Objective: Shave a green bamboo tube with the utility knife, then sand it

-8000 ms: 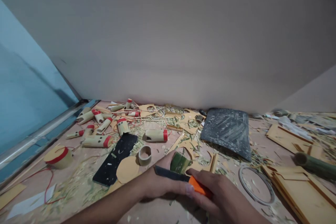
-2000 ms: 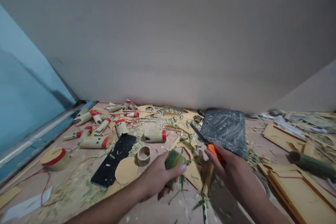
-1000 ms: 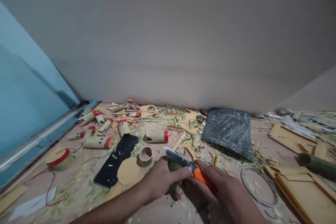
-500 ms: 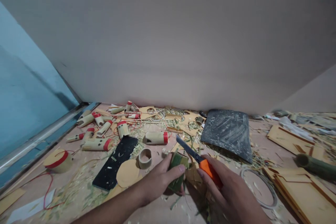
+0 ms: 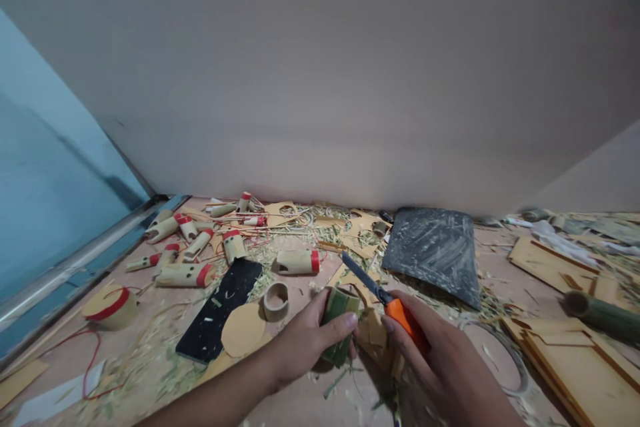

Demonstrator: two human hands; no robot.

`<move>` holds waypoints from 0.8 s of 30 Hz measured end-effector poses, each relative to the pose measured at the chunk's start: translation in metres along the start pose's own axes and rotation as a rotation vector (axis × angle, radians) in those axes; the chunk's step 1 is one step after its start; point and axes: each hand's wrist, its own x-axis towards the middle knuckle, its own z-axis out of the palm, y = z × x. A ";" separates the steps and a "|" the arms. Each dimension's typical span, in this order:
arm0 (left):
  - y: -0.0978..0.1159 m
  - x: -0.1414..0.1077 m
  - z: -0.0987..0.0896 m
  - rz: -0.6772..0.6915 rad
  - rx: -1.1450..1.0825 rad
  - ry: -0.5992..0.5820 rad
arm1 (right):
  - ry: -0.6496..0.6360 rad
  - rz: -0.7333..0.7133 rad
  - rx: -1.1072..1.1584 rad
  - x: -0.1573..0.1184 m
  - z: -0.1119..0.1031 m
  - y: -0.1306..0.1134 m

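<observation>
My left hand (image 5: 313, 339) is wrapped round a short green bamboo piece (image 5: 339, 310), its thumb lying across the front. The bamboo's upper end shows an open rim; its lower part is partly hidden by the fingers. In my right hand (image 5: 440, 353) is an orange-handled utility knife (image 5: 403, 320), its dark blade (image 5: 363, 272) pointing up and left. The blade sits just above and right of the bamboo's rim; whether it touches cannot be made out. Left of the left hand stands a pale bamboo ring (image 5: 276, 300), beside a round tan disc (image 5: 244, 330).
Several pale bamboo tubes with red bands (image 5: 299, 262) lie at the left and centre. A black strip (image 5: 220, 310), a dark abrasive-looking sheet (image 5: 434, 253), a tape roll (image 5: 495, 357), tan boards (image 5: 585, 367) and a green bamboo tube (image 5: 603, 317) surround the hands. Shavings cover the surface.
The knife and my right hand have shifted slightly right. The bamboo is turned a little, showing more of its green side, still in my left hand.
</observation>
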 end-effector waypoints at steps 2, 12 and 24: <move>0.000 0.000 -0.001 -0.009 0.006 -0.009 | -0.002 0.008 0.015 -0.001 0.001 -0.001; 0.006 -0.004 -0.003 -0.133 0.010 -0.020 | -0.313 -0.036 0.116 0.004 -0.006 -0.013; 0.011 -0.006 0.006 -0.051 -0.045 -0.091 | -0.542 -0.100 0.170 0.004 -0.009 -0.021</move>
